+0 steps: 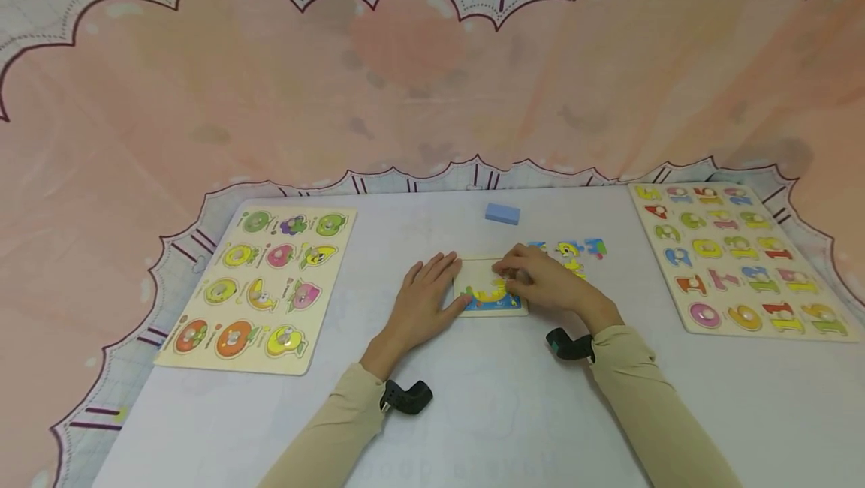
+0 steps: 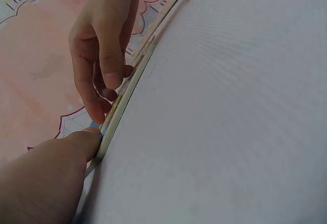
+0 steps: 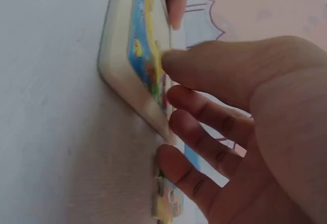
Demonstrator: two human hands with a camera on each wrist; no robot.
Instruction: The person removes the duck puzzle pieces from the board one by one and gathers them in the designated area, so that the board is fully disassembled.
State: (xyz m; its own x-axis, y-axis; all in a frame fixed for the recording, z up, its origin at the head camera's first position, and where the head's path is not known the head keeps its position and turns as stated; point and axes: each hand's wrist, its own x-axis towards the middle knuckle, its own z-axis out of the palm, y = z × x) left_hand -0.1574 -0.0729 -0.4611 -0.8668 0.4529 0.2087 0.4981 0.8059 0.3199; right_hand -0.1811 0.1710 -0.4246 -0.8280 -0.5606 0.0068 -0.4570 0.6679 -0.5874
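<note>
Right fingers (image 3: 176, 161) at puzzle tray (image 3: 116, 45); fruit board (image 1: 277, 278): head view only.

Fruit board (image 1: 270, 274), number board (image 1: 738, 266), blue block (image 1: 502, 215)

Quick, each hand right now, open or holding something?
Left hand: open, thumb on the puzzle board.
Right hand: at the puzzle board; grip cannot be told.
</note>
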